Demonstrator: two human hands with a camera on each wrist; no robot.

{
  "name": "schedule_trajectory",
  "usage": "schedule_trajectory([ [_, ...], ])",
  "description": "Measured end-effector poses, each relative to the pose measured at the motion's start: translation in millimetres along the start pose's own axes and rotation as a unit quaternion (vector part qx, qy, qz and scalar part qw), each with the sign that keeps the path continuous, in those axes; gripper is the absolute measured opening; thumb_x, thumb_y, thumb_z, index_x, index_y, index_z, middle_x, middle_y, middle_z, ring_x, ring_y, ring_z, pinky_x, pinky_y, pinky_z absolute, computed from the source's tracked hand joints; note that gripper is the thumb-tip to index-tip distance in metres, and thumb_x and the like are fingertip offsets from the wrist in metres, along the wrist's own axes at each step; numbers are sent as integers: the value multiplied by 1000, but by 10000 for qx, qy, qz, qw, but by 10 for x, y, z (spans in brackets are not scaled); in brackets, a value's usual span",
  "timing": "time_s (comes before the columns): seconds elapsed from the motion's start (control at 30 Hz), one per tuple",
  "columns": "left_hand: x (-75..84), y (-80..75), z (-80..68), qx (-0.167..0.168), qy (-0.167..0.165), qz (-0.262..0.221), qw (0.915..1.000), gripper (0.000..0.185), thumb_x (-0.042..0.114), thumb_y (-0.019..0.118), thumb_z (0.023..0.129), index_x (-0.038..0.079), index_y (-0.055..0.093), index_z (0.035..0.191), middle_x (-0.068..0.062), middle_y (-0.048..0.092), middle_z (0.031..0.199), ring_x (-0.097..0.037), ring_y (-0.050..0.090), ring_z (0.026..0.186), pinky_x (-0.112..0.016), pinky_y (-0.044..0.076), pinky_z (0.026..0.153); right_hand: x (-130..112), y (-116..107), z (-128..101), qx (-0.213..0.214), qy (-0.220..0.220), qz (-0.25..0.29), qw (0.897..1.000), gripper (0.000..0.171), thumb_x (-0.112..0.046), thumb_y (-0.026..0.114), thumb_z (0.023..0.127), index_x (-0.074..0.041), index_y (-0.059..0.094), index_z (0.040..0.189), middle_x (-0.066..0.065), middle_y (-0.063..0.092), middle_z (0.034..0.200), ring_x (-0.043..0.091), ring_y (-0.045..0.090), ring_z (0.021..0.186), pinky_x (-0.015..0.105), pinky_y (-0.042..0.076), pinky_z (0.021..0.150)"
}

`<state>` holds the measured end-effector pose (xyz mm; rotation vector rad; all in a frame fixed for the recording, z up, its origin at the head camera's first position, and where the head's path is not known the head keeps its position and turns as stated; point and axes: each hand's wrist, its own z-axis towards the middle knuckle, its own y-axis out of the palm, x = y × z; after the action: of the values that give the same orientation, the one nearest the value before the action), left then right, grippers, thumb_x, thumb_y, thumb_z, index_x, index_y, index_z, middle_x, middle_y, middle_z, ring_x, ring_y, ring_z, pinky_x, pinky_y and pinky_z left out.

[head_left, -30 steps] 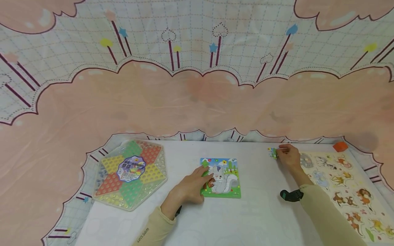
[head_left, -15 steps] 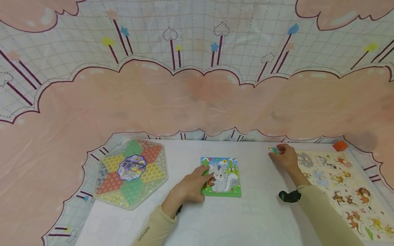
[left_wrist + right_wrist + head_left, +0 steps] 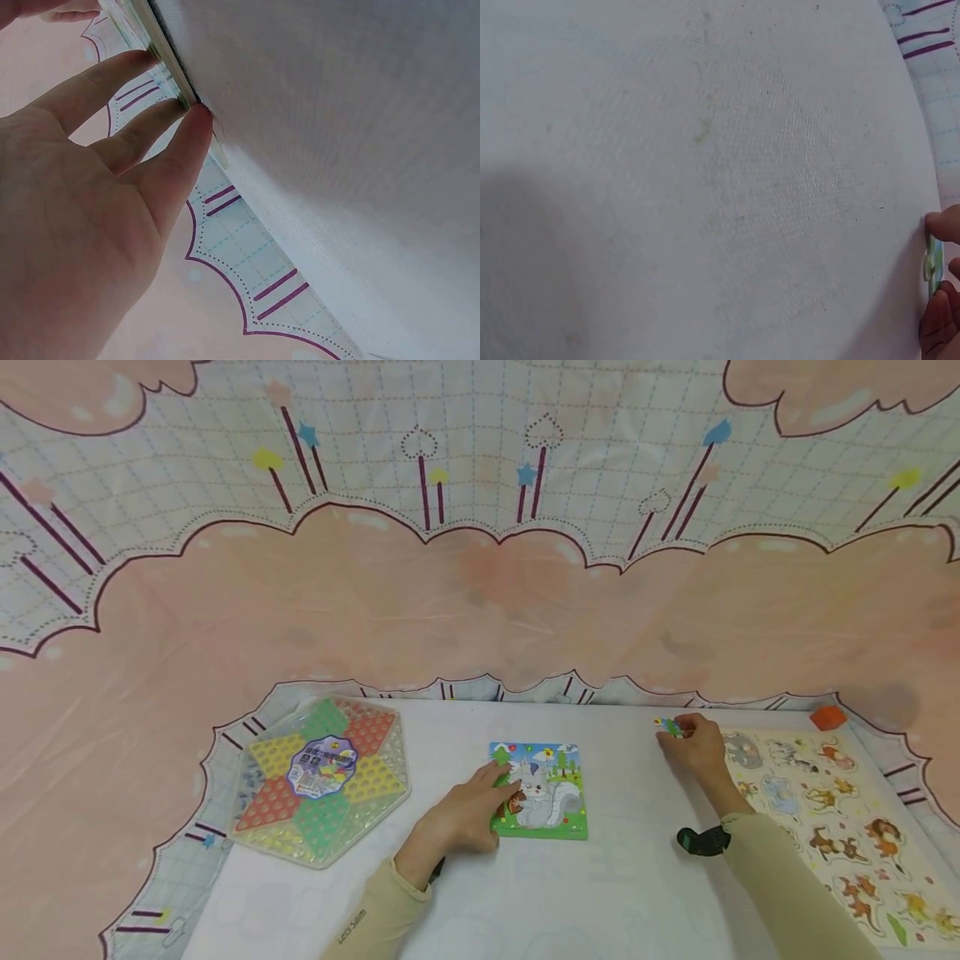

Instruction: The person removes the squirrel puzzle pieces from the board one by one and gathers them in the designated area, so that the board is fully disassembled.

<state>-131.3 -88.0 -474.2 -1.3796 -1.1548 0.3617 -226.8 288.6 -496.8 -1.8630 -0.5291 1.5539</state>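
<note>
My left hand [image 3: 467, 810] rests on the left part of a square jigsaw puzzle [image 3: 551, 814] with a grey squirrel on a green and blue scene. In the left wrist view its extended fingers [image 3: 161, 161] touch the thin edge of the puzzle [image 3: 169, 56]. Off to the right, my right hand [image 3: 699, 747] pinches a small blue, green and yellow puzzle piece [image 3: 666, 727] between thumb and fingers. Only a sliver of that puzzle piece [image 3: 934, 262] shows at the right edge of the right wrist view, between the fingertips.
A hexagonal Chinese checkers board [image 3: 262, 760] in clear packaging lies on the left. At the right stretches a cream board with animal pictures [image 3: 810, 877], partly under the right sleeve. An orange-red block [image 3: 828, 718] stands at the back right, before the printed cloth [image 3: 480, 618].
My right thumb and fingers have closed around the puzzle piece, covering more of it, and the hand has shifted slightly left. My left hand stays on the squirrel puzzle.
</note>
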Motion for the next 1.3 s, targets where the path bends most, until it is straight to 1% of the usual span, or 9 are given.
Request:
schedule_trajectory([
  [0.27, 4, 9, 15, -39, 14, 16, 10000, 83, 5, 67, 69, 11, 45, 149, -8, 28, 159, -29, 21, 147, -48, 41, 103, 26, 23, -29, 352, -49, -11, 9994, 50, -18, 69, 87, 13, 55, 124, 31, 55, 119, 40, 52, 106, 46, 42, 87],
  [0.43, 5, 4, 30, -43, 18, 60, 10000, 83, 5, 68, 69, 11, 44, 149, -8, 28, 159, -29, 21, 147, -48, 42, 102, -19, 19, -55, 569, -56, 202, 9982, 48, -19, 69, 89, 12, 55, 123, 30, 53, 119, 39, 51, 106, 45, 42, 87],
  [0.5, 5, -1, 33, -33, 25, 81, 10000, 83, 6, 68, 69, 12, 45, 149, -8, 28, 159, -29, 22, 147, -48, 42, 102, -60, 18, -70, 715, -240, 300, 9967, 44, -17, 69, 88, 13, 58, 120, 30, 53, 117, 40, 52, 104, 43, 43, 85],
  [0.6, 5, -10, 30, -28, 15, 93, 10000, 83, 6, 68, 69, 12, 45, 149, -8, 28, 159, -28, 22, 147, -47, 42, 101, -137, 29, -98, 776, -638, 347, 9943, 38, -14, 69, 88, 12, 61, 115, 30, 56, 113, 39, 55, 99, 40, 43, 81],
  [0.77, -2, -10, 13, -43, -13, 55, 10000, 84, 5, 67, 68, 12, 44, 149, -9, 28, 159, -28, 21, 147, -45, 42, 101, -292, 104, -183, 375, -1256, 302, 9909, 35, -14, 68, 90, 10, 62, 114, 28, 57, 112, 40, 58, 98, 42, 45, 84],
  [0.9, -6, -4, 2, -27, 7, 14, 10000, 84, 5, 67, 68, 11, 45, 149, -9, 29, 158, -28, 22, 147, -44, 42, 101, -425, 200, -289, 62, -1527, 181, 9881, 34, -14, 69, 90, 9, 63, 114, 27, 57, 111, 39, 59, 97, 44, 46, 83],
  [1.07, -1, -8, 1, -46, -41, -32, 10000, 84, 5, 67, 69, 12, 44, 149, -9, 28, 159, -29, 21, 148, -46, 41, 103, -586, 329, -431, -341, -1736, 164, 9841, 32, -12, 70, 88, 8, 65, 113, 25, 58, 108, 37, 60, 94, 43, 48, 82],
  [1.2, -1, -2, 2, -47, -50, -37, 10000, 84, 5, 67, 69, 12, 44, 149, -9, 27, 159, -29, 20, 148, -48, 40, 104, -718, 446, -538, -684, -1745, -55, 9823, 33, -17, 71, 89, 5, 66, 113, 21, 57, 109, 34, 59, 96, 44, 50, 83],
  [1.3, 1, -1, 3, -43, -38, -20, 10000, 84, 5, 67, 69, 12, 45, 149, -9, 28, 159, -29, 20, 148, -48, 40, 104, -799, 548, -603, -837, -1814, -178, 9797, 33, -19, 71, 89, 4, 66, 113, 20, 57, 109, 33, 59, 97, 45, 50, 84],
])
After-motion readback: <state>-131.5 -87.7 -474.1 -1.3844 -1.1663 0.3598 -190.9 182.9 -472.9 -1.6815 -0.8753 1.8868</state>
